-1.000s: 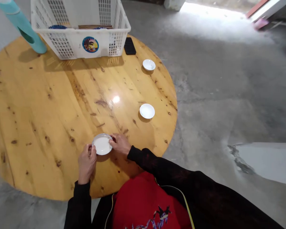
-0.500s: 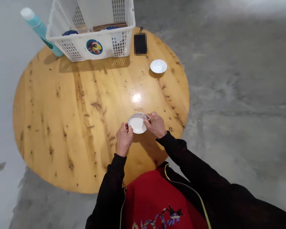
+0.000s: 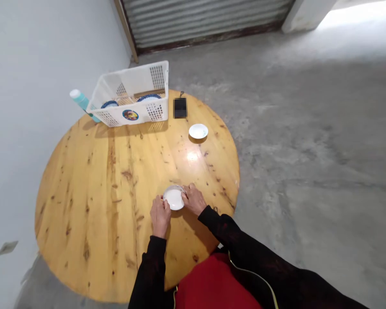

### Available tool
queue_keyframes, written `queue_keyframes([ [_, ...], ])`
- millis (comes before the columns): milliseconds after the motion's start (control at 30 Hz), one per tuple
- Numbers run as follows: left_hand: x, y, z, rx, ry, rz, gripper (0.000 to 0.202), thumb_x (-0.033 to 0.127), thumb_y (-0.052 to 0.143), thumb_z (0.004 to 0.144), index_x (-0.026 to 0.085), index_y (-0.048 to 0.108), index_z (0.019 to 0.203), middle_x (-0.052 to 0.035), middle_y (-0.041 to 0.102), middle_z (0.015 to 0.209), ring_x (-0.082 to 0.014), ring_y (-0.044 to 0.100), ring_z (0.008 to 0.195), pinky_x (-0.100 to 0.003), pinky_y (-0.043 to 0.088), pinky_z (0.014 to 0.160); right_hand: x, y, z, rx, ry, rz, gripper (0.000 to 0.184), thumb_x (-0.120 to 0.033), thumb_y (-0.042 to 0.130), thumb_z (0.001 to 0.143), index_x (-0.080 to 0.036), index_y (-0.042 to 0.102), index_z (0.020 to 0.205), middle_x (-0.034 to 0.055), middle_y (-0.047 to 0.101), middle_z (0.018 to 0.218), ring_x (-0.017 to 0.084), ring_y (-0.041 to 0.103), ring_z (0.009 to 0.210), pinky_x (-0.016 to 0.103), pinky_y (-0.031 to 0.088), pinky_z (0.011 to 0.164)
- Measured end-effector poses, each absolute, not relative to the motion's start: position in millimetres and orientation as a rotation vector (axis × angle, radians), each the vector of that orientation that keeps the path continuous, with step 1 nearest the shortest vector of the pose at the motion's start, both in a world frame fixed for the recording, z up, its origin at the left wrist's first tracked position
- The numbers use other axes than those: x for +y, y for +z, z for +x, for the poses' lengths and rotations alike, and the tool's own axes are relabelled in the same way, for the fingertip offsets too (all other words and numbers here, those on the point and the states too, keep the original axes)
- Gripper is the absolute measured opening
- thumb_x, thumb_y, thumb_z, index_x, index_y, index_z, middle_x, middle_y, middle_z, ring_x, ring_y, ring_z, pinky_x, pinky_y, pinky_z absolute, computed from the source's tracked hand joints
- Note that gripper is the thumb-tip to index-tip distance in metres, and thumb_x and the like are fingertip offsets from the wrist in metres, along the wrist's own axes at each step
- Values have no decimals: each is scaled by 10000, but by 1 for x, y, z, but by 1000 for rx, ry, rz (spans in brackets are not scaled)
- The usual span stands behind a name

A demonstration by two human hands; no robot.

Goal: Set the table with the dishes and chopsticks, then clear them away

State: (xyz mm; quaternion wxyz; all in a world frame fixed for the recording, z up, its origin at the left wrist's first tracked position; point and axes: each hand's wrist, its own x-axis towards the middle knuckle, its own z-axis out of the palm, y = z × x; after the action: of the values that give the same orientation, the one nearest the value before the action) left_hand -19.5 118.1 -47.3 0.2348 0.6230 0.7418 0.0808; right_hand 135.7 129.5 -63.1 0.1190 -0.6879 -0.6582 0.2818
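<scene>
The left hand (image 3: 160, 216) has its fingers closed on the left rim of a small white dish (image 3: 174, 198), which lies just right of those fingers, between the two hands, on the near part of the round wooden table (image 3: 93, 206). The right hand (image 3: 193, 200) pinches the opposite rim, so the dish sits just left of its fingers; being round it has no long axis, and both hands are equally near. Well beyond the fingers stand a white basket (image 3: 131, 99), a dark phone (image 3: 180, 107) and a second dish (image 3: 198, 131).
</scene>
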Motion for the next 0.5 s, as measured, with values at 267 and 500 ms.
queue_keyframes([
  [267, 120, -66, -30, 1940, 354, 1598, 265, 276, 433, 972, 136, 592, 1131, -138, 665, 1075, -233, 643, 1006, -317, 458, 872, 130, -80, 133, -1765, 828, -1937, 318, -238, 490, 953, -157, 676, 1199, 109, 628, 1063, 196, 631, 912, 272, 454, 821],
  [500, 117, -86, -33, 1797, 426, 1518, 191, 189, 405, 944, 165, 588, 895, -118, 708, 966, -211, 650, 888, -295, 452, 802, 115, -104, 125, -1622, 943, -1832, 204, -221, 471, 836, -160, 664, 818, 83, 710, 803, 205, 651, 757, 273, 475, 706],
])
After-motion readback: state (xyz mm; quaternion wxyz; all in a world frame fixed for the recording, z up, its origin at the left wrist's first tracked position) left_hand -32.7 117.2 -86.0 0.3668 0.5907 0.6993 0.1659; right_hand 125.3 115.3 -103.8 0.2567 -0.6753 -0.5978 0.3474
